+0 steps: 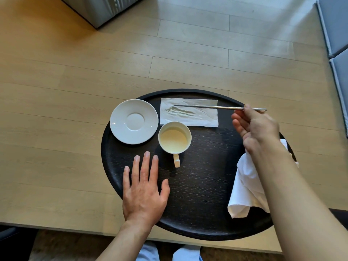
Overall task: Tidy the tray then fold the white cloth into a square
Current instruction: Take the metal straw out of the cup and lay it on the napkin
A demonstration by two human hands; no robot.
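A dark oval tray [203, 185] lies on a pale wooden table. On it stand a white saucer [134, 121] at the far left and a cream cup [174, 138] beside it, handle toward me. A white paper napkin [188, 113] lies flat at the far side. My right hand [254, 127] pinches a thin metal chopstick [207, 106] near its right end, holding it over the napkin. A crumpled white cloth [244, 187] drapes over the tray's right rim, partly under my right forearm. My left hand [145, 187] rests flat on the tray, fingers apart.
The wooden table [75, 91] extends far and left of the tray. A grey upholstered piece [99, 8] stands at the top left, grey cushions [337, 34] at the right edge. My knees show below the table's near edge.
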